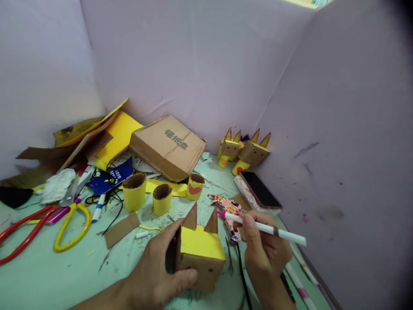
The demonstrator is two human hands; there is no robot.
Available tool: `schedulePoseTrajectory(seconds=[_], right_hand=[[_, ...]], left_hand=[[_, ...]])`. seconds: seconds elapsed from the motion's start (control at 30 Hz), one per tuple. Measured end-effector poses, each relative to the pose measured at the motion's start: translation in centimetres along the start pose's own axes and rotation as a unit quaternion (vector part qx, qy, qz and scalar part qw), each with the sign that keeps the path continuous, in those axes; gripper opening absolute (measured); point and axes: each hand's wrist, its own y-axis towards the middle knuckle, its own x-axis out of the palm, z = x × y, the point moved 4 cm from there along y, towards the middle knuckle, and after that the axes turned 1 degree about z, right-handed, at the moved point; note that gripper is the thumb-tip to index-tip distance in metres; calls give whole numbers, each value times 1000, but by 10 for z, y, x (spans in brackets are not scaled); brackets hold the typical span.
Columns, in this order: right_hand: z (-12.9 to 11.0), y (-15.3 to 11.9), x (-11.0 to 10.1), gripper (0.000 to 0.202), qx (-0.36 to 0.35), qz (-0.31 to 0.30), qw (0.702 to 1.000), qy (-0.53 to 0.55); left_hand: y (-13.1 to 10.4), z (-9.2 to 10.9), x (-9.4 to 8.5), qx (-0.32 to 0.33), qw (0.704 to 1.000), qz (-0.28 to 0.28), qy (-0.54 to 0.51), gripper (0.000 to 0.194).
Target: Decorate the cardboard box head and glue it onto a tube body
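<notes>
Pale purple-grey smooth walls point(200, 64) stand around the working place, and the right one carries some dark smudges. Below them is a pale green tabletop point(64, 275), stained and scattered with scraps. At its back a flat brown cardboard box point(167, 148) rests tilted; on it the black characters 锡纸盘 can be read, in a line going down to the right. Near the front, the left hand point(158, 269) has its grip clamped on a small brown cardboard box with a yellow top point(201, 243), and the right hand point(267, 249) has its grip clamped on a slim white marker pen with a pink tip point(266, 228). The small box is between the two hands. Its dotted front faces the person, and its two brown pointed ears point(212, 224) point upward, their long axes leaning a little to the right. At the left lies a dark blue packet point(102, 183), whose pale letters I cannot read surely. The pen's long axis slopes from lower right to upper left; the tip points left, at the right ear, but whether it touches, I cannot tell.
</notes>
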Motion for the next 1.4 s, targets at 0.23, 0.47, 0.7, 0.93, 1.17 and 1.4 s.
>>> schedulePoseTrajectory(seconds=[0.23,0.47,0.7,0.93,1.17,1.4], right_hand=[[1,-2,4,17,3,-37,999,19],[0,0,1,19,-4,-15,1000,-4],[1,-2,5,19,7,-42,999,20],[5,-7,7,17,20,-64,997,36],[9,-11,10,20,49,-115,992,36],[4,-10,13,19,27,-127,991,44]], left_hand=[[1,7,0,-3,1000,-3,-18,80],[1,8,0,-10,1000,-7,-26,79],[3,7,1,0,999,-10,-32,81],[4,7,0,13,1000,-16,-20,79],[3,9,-1,-5,1000,-6,-15,79],[4,10,-1,10,1000,-1,-13,76]])
